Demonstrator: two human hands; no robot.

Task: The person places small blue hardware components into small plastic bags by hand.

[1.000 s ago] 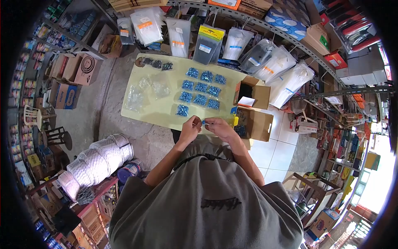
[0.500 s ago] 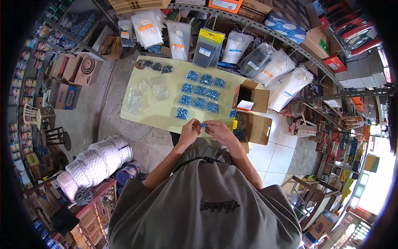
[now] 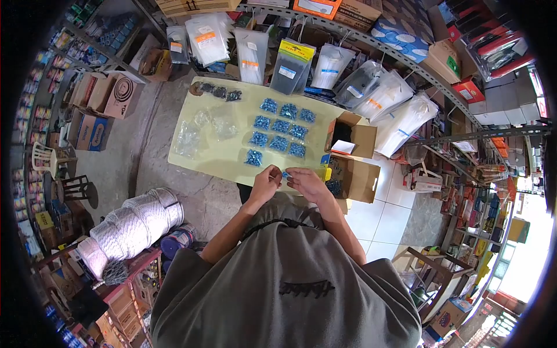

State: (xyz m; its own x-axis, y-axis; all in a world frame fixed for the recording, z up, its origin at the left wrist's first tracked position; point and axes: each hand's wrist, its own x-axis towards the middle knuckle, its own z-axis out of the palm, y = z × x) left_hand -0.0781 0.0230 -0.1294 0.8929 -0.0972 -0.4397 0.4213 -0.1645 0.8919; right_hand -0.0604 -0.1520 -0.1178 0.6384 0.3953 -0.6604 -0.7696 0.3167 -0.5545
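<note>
At the near edge of the pale yellow table (image 3: 220,165), my left hand (image 3: 267,184) and my right hand (image 3: 308,184) are close together with fingertips bent inward. Between the fingertips shows a small blue piece (image 3: 285,174); its exact kind is too small to make out. Both hands are closed in a pinch around it. Just beyond them, several clear packets of blue pieces (image 3: 279,143) lie in rough rows, the closest being a single packet (image 3: 253,158). By my right hand stands an open cardboard box (image 3: 362,181) with dark blue pieces inside.
A second open box (image 3: 361,139) holds a white paper. Empty clear bags (image 3: 223,124) and dark packets (image 3: 219,93) lie on the table's left. Hanging packs of cable ties (image 3: 293,66) line the far edge. A large rope roll (image 3: 136,223) stands at lower left.
The fingers of my right hand have shifted slightly around the blue piece. The packets and boxes stay where they were.
</note>
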